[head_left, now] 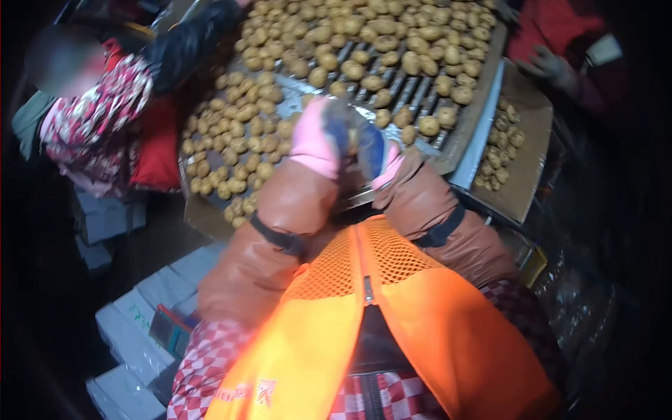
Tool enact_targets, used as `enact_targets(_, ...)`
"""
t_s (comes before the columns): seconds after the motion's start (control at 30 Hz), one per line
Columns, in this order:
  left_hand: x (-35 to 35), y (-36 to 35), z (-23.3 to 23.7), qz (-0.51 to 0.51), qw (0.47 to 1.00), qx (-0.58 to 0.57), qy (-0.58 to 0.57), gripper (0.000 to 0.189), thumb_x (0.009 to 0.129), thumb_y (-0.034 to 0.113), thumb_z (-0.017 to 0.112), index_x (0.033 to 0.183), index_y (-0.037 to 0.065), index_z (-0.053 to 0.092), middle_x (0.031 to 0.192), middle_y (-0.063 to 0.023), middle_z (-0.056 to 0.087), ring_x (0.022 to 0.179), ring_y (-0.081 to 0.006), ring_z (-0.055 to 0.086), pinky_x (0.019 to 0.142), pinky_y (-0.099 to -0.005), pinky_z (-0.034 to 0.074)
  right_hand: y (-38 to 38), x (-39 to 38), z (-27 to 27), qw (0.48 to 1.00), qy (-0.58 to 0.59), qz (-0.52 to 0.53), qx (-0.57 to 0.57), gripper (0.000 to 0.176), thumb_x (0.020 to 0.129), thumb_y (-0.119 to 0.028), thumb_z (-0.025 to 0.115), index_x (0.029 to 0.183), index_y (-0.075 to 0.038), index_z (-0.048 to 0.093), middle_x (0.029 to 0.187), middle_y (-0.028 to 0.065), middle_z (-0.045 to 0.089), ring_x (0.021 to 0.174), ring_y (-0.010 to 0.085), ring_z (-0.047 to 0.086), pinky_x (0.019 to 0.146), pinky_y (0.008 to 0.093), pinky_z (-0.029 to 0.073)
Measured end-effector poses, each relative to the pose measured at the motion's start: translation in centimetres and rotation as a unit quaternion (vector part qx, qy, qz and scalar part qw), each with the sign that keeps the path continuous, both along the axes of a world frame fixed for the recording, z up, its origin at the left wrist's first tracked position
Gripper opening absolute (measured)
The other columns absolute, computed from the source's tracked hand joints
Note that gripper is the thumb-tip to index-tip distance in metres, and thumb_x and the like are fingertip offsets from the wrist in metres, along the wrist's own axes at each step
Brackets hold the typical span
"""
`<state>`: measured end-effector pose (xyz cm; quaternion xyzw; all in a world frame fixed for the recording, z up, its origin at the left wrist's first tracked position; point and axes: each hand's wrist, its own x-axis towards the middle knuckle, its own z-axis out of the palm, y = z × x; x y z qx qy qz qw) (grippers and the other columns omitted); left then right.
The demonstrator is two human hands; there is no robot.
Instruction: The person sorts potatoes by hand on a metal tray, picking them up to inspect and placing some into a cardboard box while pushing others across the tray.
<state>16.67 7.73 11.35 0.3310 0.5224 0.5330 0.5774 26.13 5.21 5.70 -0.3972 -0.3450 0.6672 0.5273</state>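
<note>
My left hand [334, 126], in a pink and blue glove, is at the near edge of the sorting table. Close beside it is my right hand [374, 148], gloved the same way. Both are smeared by motion and their fingers are hard to make out. Something pale brown shows between them, too blurred to name. Potatoes [352, 70] lie around and beyond my hands, some on a dark slatted grate [423, 89]. A mass of potatoes [234, 129] fills the left side, near my left forearm.
A cardboard box [530, 161] holding potatoes stands at the right, beside a pale board [481, 133]. One person in a patterned top [105, 119] is at the left; another, in red [553, 28], is at the right. White boxes [136, 315] are stacked at lower left.
</note>
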Motion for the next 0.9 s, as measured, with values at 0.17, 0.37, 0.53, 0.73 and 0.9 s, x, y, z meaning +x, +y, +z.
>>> enact_targets(0.17,-2.2,0.6,-3.6,-0.081,0.977,-0.107,0.165,0.026,0.099,0.026,0.061,0.110,0.004,0.068,0.092,-0.0072,0.068,0.077,-0.0171,0.062,0.072,-0.0311,0.051,-1.9,6.7,4.6,0.977,-0.018,0.186,-0.098,0.061,0.102,-0.061,0.042,0.116,-0.008,0.069,0.082,0.0075,0.072,0.050,0.0126,0.058,0.045,0.0264,0.046)
enact_targets(0.37,-4.1,-1.1,-2.0,-0.237,0.813,0.091,0.523,0.047,0.092,0.000,0.064,0.137,0.014,0.060,0.126,-0.0101,0.066,0.109,-0.0204,0.063,0.094,-0.0326,0.051,-2.6,21.0,-2.4,0.863,0.316,-0.336,-0.207,0.071,0.092,-0.061,0.060,0.130,0.000,0.057,0.113,0.0158,0.068,0.084,0.0205,0.069,0.068,0.0291,0.061)
enact_targets(0.53,-1.5,1.6,5.8,-0.294,0.738,0.277,0.541,0.061,0.074,-0.011,0.055,0.129,0.014,0.066,0.098,-0.0116,0.068,0.086,-0.0296,0.066,0.073,-0.0383,0.054,-5.2,24.8,-6.8,0.968,-0.217,-0.118,-0.051,0.075,0.101,-0.058,0.045,0.145,0.002,0.043,0.135,0.0125,0.059,0.097,0.0203,0.066,0.081,0.0317,0.058)
enact_targets(0.73,-0.5,1.5,11.7,-0.368,0.672,0.212,0.607,0.050,0.076,-0.002,0.063,0.123,0.015,0.070,0.110,-0.0123,0.071,0.101,-0.0348,0.068,0.082,-0.0417,0.055,-2.0,15.4,-0.6,0.987,0.066,-0.043,-0.137,0.052,0.101,-0.033,0.058,0.144,-0.005,0.049,0.118,0.0102,0.067,0.085,0.0155,0.064,0.072,0.0271,0.052)
enact_targets(0.9,-1.2,0.2,15.3,-0.355,0.638,0.233,0.643,0.039,0.071,-0.002,0.065,0.103,0.018,0.077,0.095,-0.0098,0.072,0.095,-0.0332,0.068,0.082,-0.0432,0.054,-0.3,14.4,-7.4,0.982,-0.185,-0.034,-0.032,0.037,0.101,-0.016,0.058,0.137,-0.004,0.059,0.114,0.0072,0.068,0.095,0.0173,0.066,0.087,0.0288,0.053)
